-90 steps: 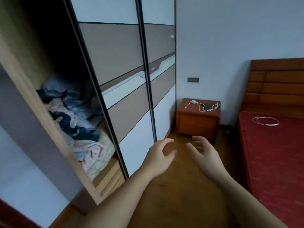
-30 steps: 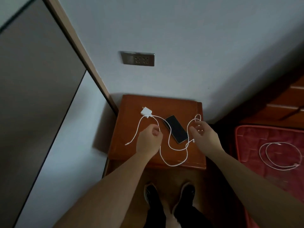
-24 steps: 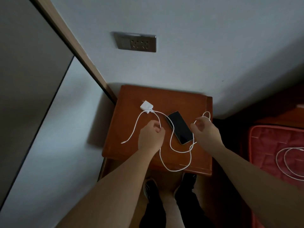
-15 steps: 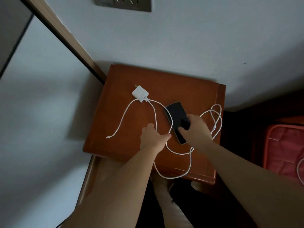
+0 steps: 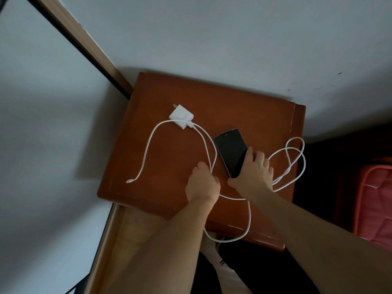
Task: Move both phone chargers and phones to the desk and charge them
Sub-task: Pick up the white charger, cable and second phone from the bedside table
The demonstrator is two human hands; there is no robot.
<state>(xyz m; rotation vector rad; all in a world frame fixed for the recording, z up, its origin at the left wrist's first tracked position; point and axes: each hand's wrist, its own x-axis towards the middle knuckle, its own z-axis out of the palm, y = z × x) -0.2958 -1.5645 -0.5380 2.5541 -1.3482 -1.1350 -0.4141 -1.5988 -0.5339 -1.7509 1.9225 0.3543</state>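
Since half a second before, the left hand (image 5: 202, 183) had closed from a loose, thumb-out reach into a curl round the white cable (image 5: 148, 145), and the right hand (image 5: 252, 172) had slid from the middle of the phone (image 5: 231, 150) to its near end; the rest of the scene looked unmoved.

Seen from the head camera, both hands were over the wooden worktop (image 5: 244, 107), close together but not touching; the left hand gripped the cable where two strands ran down side by side, just left of the phone; the right hand held the phone's near end, fingers over its right edge and thumb at the near corner; whether the phone was lifted off the worktop could not be told; its dark screen faced up and it lay slanted, its far end pointing away from the hands; the white charger (image 5: 181, 116) lay beyond the left hand, cable plugged into it; one free connector end lay well to the left of the left hand; another stretch drooped off the worktop's near edge below the wrists, and loose loops lay just right of the right hand; a pale wall (image 5: 212, 39) stood beyond the worktop, a wardrobe (image 5: 80, 45) to the left, a red bed (image 5: 373, 198) far to the right.
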